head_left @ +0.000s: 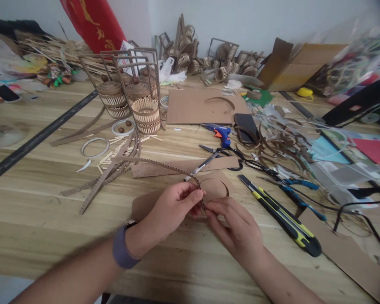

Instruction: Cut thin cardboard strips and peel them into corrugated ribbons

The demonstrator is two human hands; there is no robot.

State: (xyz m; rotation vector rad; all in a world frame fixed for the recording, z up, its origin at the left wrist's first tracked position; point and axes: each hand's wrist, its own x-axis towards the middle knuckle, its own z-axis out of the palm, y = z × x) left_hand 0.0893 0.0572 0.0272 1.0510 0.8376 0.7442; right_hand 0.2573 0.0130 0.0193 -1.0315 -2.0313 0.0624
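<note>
Pinch grip of both hands on a notched brown strip point(169, 166), held above a wooden tabletop point(82, 245).
Left hand point(169, 207) closes thumb and fingers on the strip; right hand point(237, 223) closes its fingertips on the near end, just beside. From the hands the strip extends leftward over a flat cardboard piece point(145, 169). A yellow-and-black cutter point(281, 217) lies to the right; a blue glue gun point(221, 134) and a slatted cup point(145, 116) stand farther back.
</note>
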